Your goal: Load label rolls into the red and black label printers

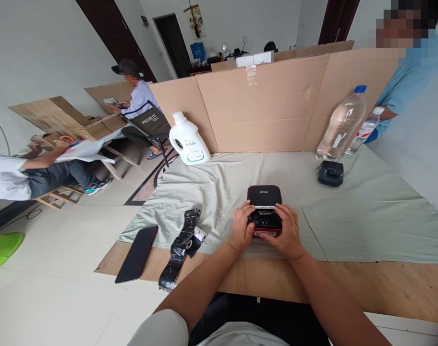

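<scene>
A small black printer (264,195) with red edges, apparently a label printer, sits on the cloth in front of me. Its lid is towards the back, and a pale strip and a slot show across the middle. My left hand (241,226) grips its left side, with the thumb on the front corner. On the opposite side, my right hand (287,231) has its fingers curled over the edge and its thumb along the red front. To the left lie a crumpled black strip of film (178,250) and a small roll (199,235) with a white face.
A dark phone (137,254) overhangs the table's left edge. A white jug (188,142) stands before the cardboard partition (255,110). At the right are a large bottle (343,125), a smaller bottle (365,130) and a black device (330,173). Other people are nearby.
</scene>
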A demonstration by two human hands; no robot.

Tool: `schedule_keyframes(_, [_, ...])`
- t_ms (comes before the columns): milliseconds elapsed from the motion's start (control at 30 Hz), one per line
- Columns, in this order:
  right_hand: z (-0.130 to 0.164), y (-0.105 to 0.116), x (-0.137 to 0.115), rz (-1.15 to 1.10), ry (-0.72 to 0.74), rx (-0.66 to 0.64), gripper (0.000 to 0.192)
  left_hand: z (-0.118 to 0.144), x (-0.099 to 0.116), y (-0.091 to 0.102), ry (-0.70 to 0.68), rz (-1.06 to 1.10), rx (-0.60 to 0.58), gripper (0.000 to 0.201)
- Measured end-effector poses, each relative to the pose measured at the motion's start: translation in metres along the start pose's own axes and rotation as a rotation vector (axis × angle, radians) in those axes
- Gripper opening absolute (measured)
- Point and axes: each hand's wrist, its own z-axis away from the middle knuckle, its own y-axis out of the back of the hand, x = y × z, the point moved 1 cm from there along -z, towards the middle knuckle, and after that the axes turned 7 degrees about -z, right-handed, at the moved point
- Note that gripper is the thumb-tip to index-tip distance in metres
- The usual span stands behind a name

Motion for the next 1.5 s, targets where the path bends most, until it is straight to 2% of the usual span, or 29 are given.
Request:
schedule_keyframes(133, [0.0,-0.003,0.002,0.011,-0.043,-0.018,0.079,0.003,0.001,-0.008,0.034,0.01,0.089,0.046])
schedule_keyframes(367, [0.0,-0.001,0.002,0.043,-0.085,-0.013,0.082,0.004,0.0,-0.009,0.017,0.013,0.107,0.044])
schedule_keyframes(567, [-0.001,0.002,0.005,0.084,-0.093,-0.037,0.075,0.004,0.0,-0.011,0.033,-0.023,0.122,0.043])
schedule_keyframes(767, [0.004,0.001,0.011,-0.078,-0.128,-0.012,0.075,0.008,0.0,-0.01,0.049,0.038,0.121,0.044])
schedule_keyframes(867, [0.012,-0.001,0.029,-0.222,-0.275,0.057,0.067,0.014,-0.007,-0.009,0.179,0.086,0.17,0.05])
schedule_keyframes(933, [0.018,-0.004,0.043,-0.294,-0.409,0.1,0.055,0.017,-0.015,-0.009,0.37,0.158,0.191,0.054])
schedule_keyframes(1033, [0.023,-0.011,0.055,-0.41,-0.527,0.109,0.046,0.019,-0.028,-0.011,0.688,0.331,0.097,0.06])
schedule_keyframes(1100, [0.024,-0.015,0.056,-0.474,-0.546,0.099,0.045,0.017,-0.03,-0.014,0.779,0.437,0.015,0.065])
schedule_keyframes(1167, [0.024,-0.018,0.054,-0.496,-0.55,0.082,0.046,0.016,-0.027,-0.016,0.759,0.489,-0.024,0.065])
schedule_keyframes(1267, [0.021,-0.014,0.048,-0.449,-0.543,0.056,0.048,0.017,-0.02,-0.021,0.666,0.499,0.0,0.062])
schedule_keyframes(1400, [0.011,0.001,0.038,-0.329,-0.421,0.003,0.041,0.028,-0.016,-0.028,0.59,0.567,0.07,0.066])
schedule_keyframes(1500, [0.004,0.009,0.028,-0.34,-0.35,-0.043,0.042,0.031,-0.015,-0.029,0.587,0.641,0.091,0.068])
